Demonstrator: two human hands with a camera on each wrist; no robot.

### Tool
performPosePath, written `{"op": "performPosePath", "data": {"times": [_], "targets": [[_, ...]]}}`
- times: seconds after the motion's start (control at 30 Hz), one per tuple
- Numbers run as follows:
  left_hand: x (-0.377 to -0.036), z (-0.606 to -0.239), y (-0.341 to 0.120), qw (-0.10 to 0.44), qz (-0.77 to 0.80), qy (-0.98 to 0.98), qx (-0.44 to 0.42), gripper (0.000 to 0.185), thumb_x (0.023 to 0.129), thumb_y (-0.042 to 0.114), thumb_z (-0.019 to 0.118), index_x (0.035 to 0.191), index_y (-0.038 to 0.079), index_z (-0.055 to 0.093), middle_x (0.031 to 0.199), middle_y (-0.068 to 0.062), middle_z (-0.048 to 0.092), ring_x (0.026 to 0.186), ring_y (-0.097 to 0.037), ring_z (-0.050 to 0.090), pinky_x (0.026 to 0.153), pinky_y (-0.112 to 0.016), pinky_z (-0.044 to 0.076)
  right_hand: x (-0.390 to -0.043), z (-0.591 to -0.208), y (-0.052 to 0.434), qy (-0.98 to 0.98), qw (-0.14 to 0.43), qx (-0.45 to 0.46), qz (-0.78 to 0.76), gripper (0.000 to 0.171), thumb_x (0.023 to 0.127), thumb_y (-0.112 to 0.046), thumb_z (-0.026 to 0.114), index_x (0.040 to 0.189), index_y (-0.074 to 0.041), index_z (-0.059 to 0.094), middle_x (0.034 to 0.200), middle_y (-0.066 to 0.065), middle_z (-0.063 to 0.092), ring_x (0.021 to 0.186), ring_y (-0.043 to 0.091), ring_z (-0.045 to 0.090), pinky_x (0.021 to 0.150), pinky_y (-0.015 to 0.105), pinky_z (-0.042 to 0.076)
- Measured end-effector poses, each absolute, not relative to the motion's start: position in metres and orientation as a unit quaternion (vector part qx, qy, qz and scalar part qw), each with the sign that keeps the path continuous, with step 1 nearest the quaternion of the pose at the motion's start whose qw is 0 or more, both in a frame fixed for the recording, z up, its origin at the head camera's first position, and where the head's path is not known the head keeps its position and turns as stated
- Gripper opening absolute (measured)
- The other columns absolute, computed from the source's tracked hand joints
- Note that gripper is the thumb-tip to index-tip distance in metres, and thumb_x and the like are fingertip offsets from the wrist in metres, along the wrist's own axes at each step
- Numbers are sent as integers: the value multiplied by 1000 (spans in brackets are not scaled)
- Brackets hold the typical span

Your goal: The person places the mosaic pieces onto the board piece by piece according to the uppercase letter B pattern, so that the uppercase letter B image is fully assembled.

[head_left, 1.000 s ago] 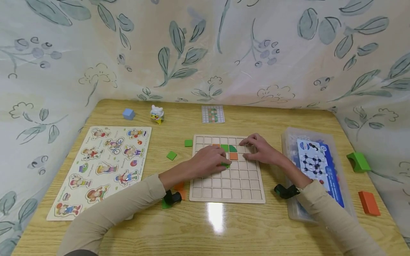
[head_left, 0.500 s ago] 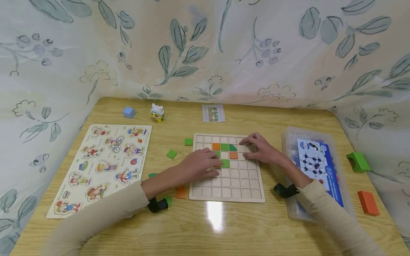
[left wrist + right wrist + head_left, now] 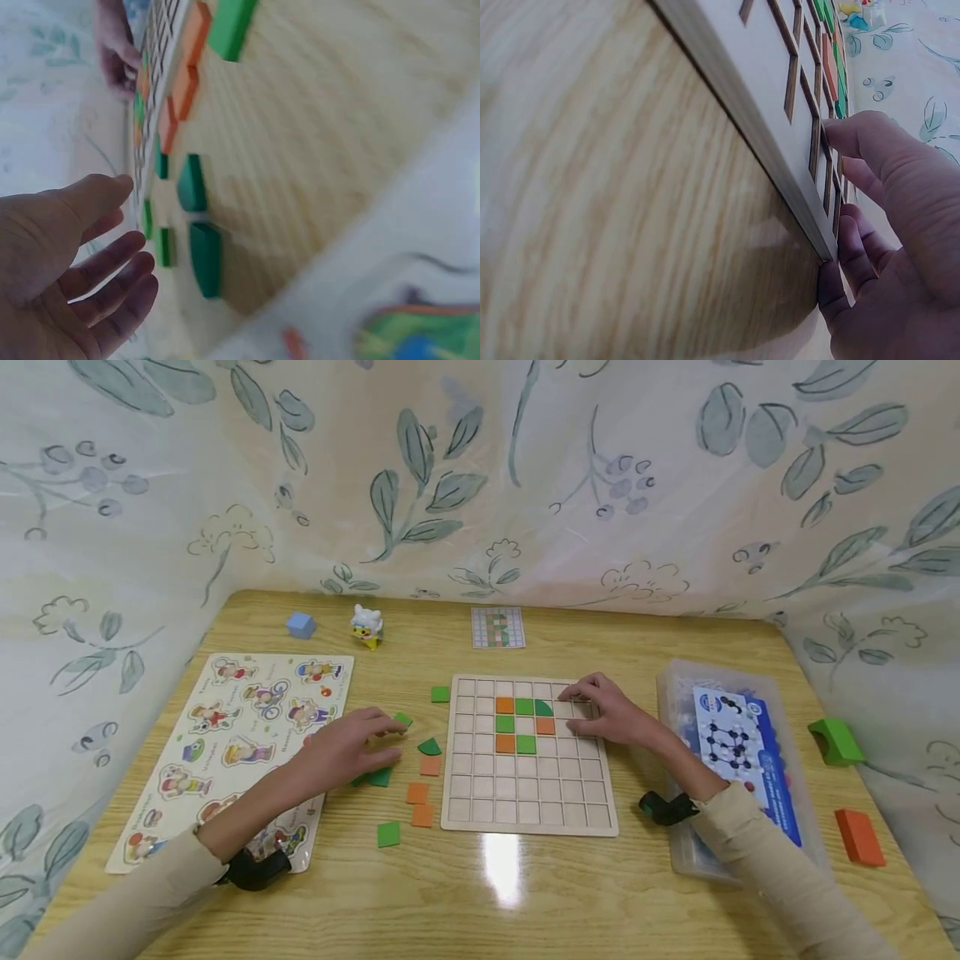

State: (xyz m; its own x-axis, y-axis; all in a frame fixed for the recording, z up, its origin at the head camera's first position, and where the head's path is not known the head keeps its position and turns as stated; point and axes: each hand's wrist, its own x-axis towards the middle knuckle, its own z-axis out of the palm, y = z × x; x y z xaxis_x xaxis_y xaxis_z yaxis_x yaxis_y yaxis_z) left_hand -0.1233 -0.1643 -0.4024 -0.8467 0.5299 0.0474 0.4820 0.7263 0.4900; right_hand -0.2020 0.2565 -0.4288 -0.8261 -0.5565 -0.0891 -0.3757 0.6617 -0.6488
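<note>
Green tiles [image 3: 380,777] lie on the table under my left hand [image 3: 347,748], fingers loose, holding nothing; my right hand [image 3: 609,711] rests flat on the grid board [image 3: 529,793]; six tiles are in, most squares wait; loose orange tiles [image 3: 418,793] sit nearby.

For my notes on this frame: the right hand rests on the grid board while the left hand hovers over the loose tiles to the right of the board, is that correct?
Not quite. The right hand does rest on the grid board, but the left hand hovers over loose tiles lying to the left of the board, not the right. The head view shows this.
</note>
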Motion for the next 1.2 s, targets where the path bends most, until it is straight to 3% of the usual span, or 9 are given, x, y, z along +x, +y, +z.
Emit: {"op": "performPosePath", "data": {"times": [0.1, 0.43, 0.6, 0.8, 1.2], "targets": [[-120, -408, -172, 55, 264, 928, 259, 31, 89, 22, 71, 118, 11, 68, 108, -5, 66, 97, -20, 63, 80, -37, 52, -202, -429, 256, 900, 140, -261, -320, 38, 88, -17, 71, 123, -7, 61, 116, 17, 46, 106, 27, 42, 91, 46, 37], [-124, -412, -149, 56, 293, 908, 295, 16, 90, 21, 70, 106, 18, 72, 100, 4, 64, 83, -7, 55, 73, -26, 47, -202, -430, 257, 901, 140, -258, -320, 38, 88, -17, 71, 124, -8, 61, 117, 17, 46, 105, 26, 40, 91, 45, 36], [-131, -410, -135, 70, 285, 899, 325, 16, 90, 18, 69, 106, 17, 71, 102, 1, 63, 82, -5, 59, 71, -22, 49, -202, -430, 257, 902, 138, -257, -317, 38, 88, -16, 71, 123, -7, 61, 117, 18, 46, 106, 28, 41, 91, 46, 36], [-142, -410, -130, 96, 250, 899, 348, 16, 91, 16, 67, 106, 17, 73, 101, -1, 63, 74, -7, 51, 66, -21, 43, -201, -429, 255, 905, 139, -252, -312, 38, 87, -15, 71, 123, -7, 62, 117, 17, 47, 104, 26, 40, 90, 43, 35], [-153, -409, -125, 91, 222, 907, 346, 14, 89, 13, 69, 101, 14, 76, 105, -1, 64, 91, -14, 63, 76, -29, 52, -201, -429, 255, 902, 139, -258, -319, 38, 87, -14, 71, 123, -6, 62, 116, 17, 47, 102, 25, 39, 87, 41, 34]]}}
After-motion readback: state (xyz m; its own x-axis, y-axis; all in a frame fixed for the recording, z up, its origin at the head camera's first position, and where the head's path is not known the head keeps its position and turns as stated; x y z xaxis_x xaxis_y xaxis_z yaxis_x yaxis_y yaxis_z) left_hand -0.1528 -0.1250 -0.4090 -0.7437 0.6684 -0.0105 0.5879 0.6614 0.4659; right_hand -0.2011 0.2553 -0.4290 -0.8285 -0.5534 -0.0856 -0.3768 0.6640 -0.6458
